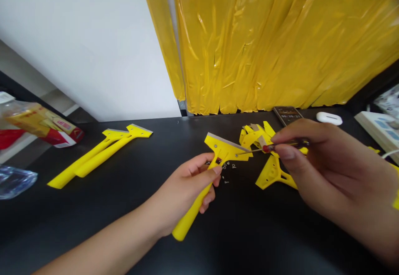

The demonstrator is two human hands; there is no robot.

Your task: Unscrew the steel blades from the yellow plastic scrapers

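Note:
My left hand (199, 179) is wrapped round the handle of a yellow scraper (190, 217), its head tilted up and away from me. A metal blade edge runs along the head, and two screws show on its face. Between thumb and fingertips, my right hand (324, 163) pinches a small screwdriver (288, 143) with a dark and red handle. Its thin shaft reaches left to the right-hand screw (236, 155) on the scraper head. Small loose screws and nuts (229, 166) lie on the black table just beyond my left fingers.
Two yellow scrapers (106, 152) lie side by side on the left. Yellow scraper parts (269, 175) are piled at right, partly behind my right hand. Behind them are a phone (286, 115), a white case (328, 118) and a power strip (378, 129). Packages (46, 121) stand far left.

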